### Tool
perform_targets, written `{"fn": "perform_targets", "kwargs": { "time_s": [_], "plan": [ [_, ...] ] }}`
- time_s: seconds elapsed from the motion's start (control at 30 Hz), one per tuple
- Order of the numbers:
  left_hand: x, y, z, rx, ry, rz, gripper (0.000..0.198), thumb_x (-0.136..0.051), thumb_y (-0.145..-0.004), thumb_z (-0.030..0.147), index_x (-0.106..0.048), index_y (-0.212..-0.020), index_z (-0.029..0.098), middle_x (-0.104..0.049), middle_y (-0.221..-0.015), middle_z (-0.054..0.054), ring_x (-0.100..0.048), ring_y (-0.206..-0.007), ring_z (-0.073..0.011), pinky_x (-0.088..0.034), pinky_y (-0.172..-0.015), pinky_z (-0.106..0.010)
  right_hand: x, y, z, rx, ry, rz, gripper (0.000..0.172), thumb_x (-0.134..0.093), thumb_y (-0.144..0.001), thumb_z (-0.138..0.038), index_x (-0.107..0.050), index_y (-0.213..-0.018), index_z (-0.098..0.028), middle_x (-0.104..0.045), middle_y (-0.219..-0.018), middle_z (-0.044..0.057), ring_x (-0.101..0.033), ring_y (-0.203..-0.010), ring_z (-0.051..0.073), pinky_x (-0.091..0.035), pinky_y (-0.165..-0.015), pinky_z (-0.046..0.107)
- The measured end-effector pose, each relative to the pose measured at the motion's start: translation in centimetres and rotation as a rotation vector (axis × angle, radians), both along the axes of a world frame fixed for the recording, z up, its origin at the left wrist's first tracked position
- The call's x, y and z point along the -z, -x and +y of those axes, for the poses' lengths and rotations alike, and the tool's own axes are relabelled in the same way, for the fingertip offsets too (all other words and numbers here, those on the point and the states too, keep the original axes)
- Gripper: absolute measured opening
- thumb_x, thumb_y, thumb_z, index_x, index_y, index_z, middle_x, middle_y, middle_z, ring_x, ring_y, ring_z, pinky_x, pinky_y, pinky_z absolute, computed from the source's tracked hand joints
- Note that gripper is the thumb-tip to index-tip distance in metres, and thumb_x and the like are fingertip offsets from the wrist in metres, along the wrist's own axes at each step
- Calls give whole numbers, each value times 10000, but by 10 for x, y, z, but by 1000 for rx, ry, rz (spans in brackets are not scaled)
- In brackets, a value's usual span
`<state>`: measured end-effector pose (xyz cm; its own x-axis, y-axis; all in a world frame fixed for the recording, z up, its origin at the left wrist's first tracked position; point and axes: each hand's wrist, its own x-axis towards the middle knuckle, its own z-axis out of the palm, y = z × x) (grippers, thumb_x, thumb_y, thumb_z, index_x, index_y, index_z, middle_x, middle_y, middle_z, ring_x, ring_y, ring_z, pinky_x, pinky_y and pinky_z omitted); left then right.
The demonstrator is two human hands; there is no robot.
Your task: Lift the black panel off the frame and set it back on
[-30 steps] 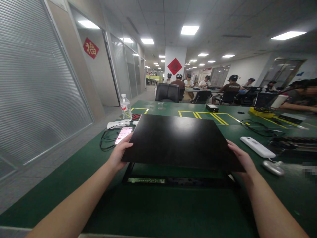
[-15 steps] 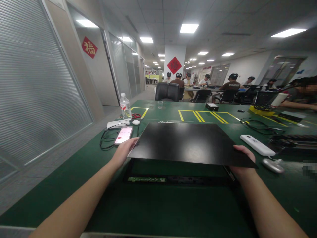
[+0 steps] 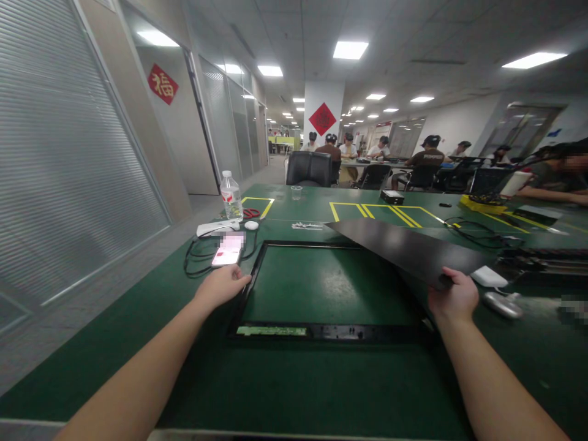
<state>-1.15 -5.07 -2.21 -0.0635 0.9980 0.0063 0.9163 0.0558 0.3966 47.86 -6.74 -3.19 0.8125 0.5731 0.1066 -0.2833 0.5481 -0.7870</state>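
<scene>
My right hand (image 3: 454, 297) grips a thin black panel (image 3: 404, 242) by its near edge. The panel is tilted and hangs over the right side of a black rectangular frame (image 3: 367, 334), hiding part of it. The frame lies flat on the green table, with a green circuit strip (image 3: 271, 331) along its near bar. My left hand (image 3: 223, 286) is beside the frame's left bar with fingers loosely bent and nothing visible in them. Whether its fingertips touch the bar I cannot tell. A lit phone (image 3: 228, 250) lies just beyond that hand.
Left of the frame are a water bottle (image 3: 231, 197), red-handled scissors (image 3: 251, 213), a white power strip (image 3: 217, 228) and black cables. Small silvery pieces (image 3: 307, 226) lie behind the frame. A silver mouse-like object (image 3: 502, 304) is at right. People sit at tables further back.
The black panel has swung to the right and tilted, uncovering most of the frame. My left hand has let go of it; my right hand still holds it.
</scene>
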Motion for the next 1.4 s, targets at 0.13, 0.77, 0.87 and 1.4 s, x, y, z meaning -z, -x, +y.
{"fn": "perform_targets", "kwargs": {
  "time_s": [0.13,0.77,0.87,1.4],
  "plan": [
    [2,1,1,34,40,21,364,-521,-770,577,-584,-657,236,-694,-725,-59,-652,-716,-260,-377,-571,-286,-5,5,-4,143,-32,2,309,-618,-531,-106,-424,-736,-232,-523,-744,-53,-585,-742,138,-546,-702,313],
    [6,-11,-2,113,-16,55,190,-513,-771,334,-527,-606,240,-665,-658,-38,-622,-673,-234,-346,-554,-280,15,-28,3,295,163,-102,432,-563,-597,-188,-400,-982,-296,-598,-1018,12,-660,-936,217,-603,-732,391],
    [6,-12,-3,108,-31,55,189,-518,-773,321,-528,-603,239,-667,-659,-34,-624,-672,-230,-345,-557,-277,14,-31,4,287,151,-23,426,-570,-568,-136,-379,-913,-296,-597,-966,-4,-664,-916,202,-601,-736,363],
    [7,-14,-3,111,-14,61,191,-485,-801,338,-499,-637,241,-661,-693,-46,-622,-691,-242,-352,-572,-287,28,-45,12,213,334,58,451,-579,-554,-120,-293,-864,-281,-547,-972,-36,-643,-862,167,-590,-681,327]
  ]
}}
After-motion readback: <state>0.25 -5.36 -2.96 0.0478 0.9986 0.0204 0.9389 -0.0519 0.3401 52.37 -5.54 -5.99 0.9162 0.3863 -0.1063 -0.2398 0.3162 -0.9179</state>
